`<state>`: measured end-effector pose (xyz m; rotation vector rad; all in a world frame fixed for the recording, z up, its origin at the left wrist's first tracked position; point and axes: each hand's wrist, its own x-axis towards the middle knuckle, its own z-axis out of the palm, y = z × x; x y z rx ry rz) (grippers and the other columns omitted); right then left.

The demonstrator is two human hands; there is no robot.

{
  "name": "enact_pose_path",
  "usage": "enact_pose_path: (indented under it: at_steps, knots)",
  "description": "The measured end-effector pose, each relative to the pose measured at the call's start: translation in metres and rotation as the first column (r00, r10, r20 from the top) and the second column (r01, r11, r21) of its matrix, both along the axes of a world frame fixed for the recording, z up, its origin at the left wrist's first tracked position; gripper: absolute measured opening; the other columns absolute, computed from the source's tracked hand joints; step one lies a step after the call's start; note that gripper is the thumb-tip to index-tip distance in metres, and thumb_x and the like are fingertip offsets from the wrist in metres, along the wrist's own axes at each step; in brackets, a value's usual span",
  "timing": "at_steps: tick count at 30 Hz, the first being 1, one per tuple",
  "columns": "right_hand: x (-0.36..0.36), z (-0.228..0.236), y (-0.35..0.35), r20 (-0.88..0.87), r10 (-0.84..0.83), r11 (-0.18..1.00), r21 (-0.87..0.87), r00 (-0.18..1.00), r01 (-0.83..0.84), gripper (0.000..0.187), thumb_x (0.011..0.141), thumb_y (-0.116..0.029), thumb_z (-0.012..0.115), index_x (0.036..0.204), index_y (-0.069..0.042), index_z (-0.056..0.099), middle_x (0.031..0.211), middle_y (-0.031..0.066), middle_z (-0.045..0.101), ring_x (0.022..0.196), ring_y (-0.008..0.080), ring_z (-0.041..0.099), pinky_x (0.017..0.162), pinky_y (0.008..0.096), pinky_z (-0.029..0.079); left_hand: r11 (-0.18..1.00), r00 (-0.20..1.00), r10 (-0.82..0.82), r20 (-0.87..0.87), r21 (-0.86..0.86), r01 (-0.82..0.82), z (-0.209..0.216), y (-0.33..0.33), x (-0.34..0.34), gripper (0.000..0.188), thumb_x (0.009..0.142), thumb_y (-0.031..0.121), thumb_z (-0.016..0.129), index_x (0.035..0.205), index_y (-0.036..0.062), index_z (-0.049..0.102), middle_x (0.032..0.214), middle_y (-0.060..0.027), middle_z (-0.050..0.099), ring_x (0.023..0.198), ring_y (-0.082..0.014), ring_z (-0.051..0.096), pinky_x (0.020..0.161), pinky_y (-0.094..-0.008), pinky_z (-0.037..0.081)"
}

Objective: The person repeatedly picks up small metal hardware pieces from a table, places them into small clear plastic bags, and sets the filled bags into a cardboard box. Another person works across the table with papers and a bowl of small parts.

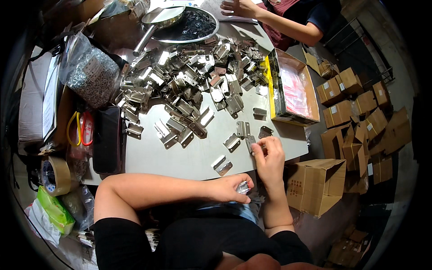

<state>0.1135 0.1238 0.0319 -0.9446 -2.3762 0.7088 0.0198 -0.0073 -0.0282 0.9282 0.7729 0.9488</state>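
My left hand [228, 188] is closed round a shiny metal piece [243, 187] at the table's near edge. A bit of red shows beside this piece, and the fingers hide much of it. To its upper right, my right hand [271, 159] pinches a small bent metal bracket [250, 144] between thumb and fingers, low over the white table [180, 157]. Several loose brackets lie close by, among them one bracket [231, 142] to the left and another bracket [222, 165] nearer me. Beyond them spreads a large heap of similar brackets [184, 81].
An open box [272, 96] of clear bags with red edges stands right. At the back are a metal bowl [219, 24] and a pan [164, 15]. A screw bag [92, 72], scissors [85, 128] and black case [107, 141] lie left. Another person's arm [288, 26] reaches in. Cartons [315, 186] stand right.
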Motion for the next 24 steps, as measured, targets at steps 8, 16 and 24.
enact_pose_path:
  at_steps: [8,16,24]
  knots:
    - [0.015,-0.010,0.002,0.038,0.229,0.958,0.168,0.973,-0.233,0.013,0.081,0.000,0.066,0.092,0.000,0.061,0.100,0.0149,0.063,0.078,0.0270,0.062,0.068,0.0354,0.051,0.998,0.998,-0.004,0.063,-0.062,0.008,0.005,0.001,-0.001,0.041,0.085,0.013,0.074,0.115,0.0078,0.048,0.089,0.0013,0.053,0.080,-0.0068,0.051,0.068,-0.0220,0.043]
    - [0.061,0.038,0.009,-0.069,0.638,0.715,-0.319,0.767,-0.622,0.018,0.072,0.003,0.074,0.088,0.000,0.067,0.099,0.0142,0.067,0.083,0.0246,0.067,0.072,0.0307,0.053,0.978,0.935,0.031,0.354,-0.204,0.045,0.011,-0.002,-0.003,0.042,0.083,0.010,0.074,0.116,0.0091,0.047,0.086,0.0022,0.055,0.070,-0.0055,0.052,0.060,-0.0205,0.041]
    - [0.055,0.037,-0.008,-0.090,0.572,0.709,-0.445,0.815,-0.547,0.013,0.080,-0.005,0.072,0.091,-0.001,0.067,0.090,0.0129,0.068,0.082,0.0264,0.067,0.071,0.0332,0.053,0.978,0.949,-0.020,0.314,-0.192,0.084,0.014,-0.001,-0.007,0.048,0.084,0.015,0.076,0.121,0.0099,0.047,0.093,0.0039,0.054,0.074,-0.0036,0.052,0.060,-0.0182,0.043]
